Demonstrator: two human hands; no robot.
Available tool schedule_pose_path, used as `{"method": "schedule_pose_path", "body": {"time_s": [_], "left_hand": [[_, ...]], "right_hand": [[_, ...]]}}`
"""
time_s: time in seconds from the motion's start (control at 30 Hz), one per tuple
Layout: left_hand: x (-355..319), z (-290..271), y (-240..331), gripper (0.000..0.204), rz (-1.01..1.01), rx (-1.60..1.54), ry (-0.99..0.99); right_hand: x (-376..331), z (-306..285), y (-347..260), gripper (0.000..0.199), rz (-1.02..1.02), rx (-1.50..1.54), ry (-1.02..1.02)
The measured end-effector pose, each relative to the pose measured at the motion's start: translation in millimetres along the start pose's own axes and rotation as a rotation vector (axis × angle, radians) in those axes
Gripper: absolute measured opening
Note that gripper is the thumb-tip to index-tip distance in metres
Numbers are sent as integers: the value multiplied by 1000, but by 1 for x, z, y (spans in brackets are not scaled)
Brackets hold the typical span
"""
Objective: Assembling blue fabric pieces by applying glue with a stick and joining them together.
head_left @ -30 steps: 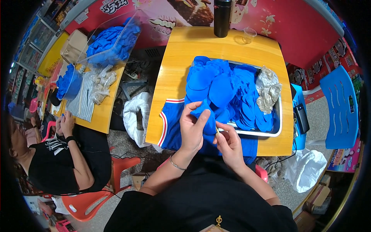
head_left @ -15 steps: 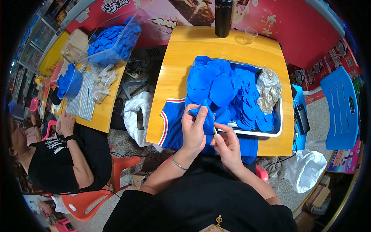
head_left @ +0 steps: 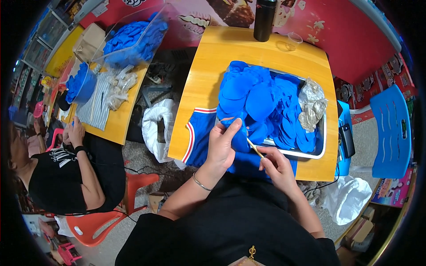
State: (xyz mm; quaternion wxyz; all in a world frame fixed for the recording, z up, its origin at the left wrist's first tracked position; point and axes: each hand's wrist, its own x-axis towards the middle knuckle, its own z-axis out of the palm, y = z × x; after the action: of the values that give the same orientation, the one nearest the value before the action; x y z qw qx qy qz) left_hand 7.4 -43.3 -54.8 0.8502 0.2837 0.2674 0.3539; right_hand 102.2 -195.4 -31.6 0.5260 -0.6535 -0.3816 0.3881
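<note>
My left hand (head_left: 222, 148) pinches a soft blue piece (head_left: 240, 136) between thumb and fingers, above the near edge of the table. In my right hand (head_left: 276, 165) is a thin tan stick (head_left: 254, 148), its upper end close to that piece; whether they touch I cannot tell. Just beyond my hands, flat rounded blue pieces (head_left: 258, 103) lie heaped in a metal tray (head_left: 323, 141). A crumpled clear plastic bag (head_left: 312, 104) with brownish contents rests at the tray's right side. Under my hands spreads a blue jersey (head_left: 202, 131) with red and white trim.
A black bottle (head_left: 265, 21) and a clear cup (head_left: 293, 40) stand at the wooden table's far edge. To the left, a co-worker (head_left: 62, 177) sits at another table with a clear bin (head_left: 133, 46) of blue pieces. A blue chair (head_left: 390, 133) stands at right.
My right hand has moved right and slightly down, away from my left, showing more of the stick. The blue piece in my left hand now hangs lower. The whole view has shifted slightly.
</note>
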Motion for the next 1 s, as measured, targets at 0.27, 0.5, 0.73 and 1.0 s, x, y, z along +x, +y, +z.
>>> {"method": "schedule_pose_path", "body": {"time_s": [0.27, 0.5, 0.73, 1.0], "left_hand": [[-14, 5, -12, 24, -134, -31, -65], [-22, 7, -11, 31, -154, -86, -127], [-25, 12, -15, 37, -297, -193, -123], [-28, 8, -13, 42, -346, -205, -143]], "right_hand": [[11, -14, 1, 30, -163, -359, 49], [9, -29, -23, 34, -234, -812, 44], [11, -27, -55, 41, -406, -1254, 59], [24, -33, -71, 40, -365, -1288, -96]]}}
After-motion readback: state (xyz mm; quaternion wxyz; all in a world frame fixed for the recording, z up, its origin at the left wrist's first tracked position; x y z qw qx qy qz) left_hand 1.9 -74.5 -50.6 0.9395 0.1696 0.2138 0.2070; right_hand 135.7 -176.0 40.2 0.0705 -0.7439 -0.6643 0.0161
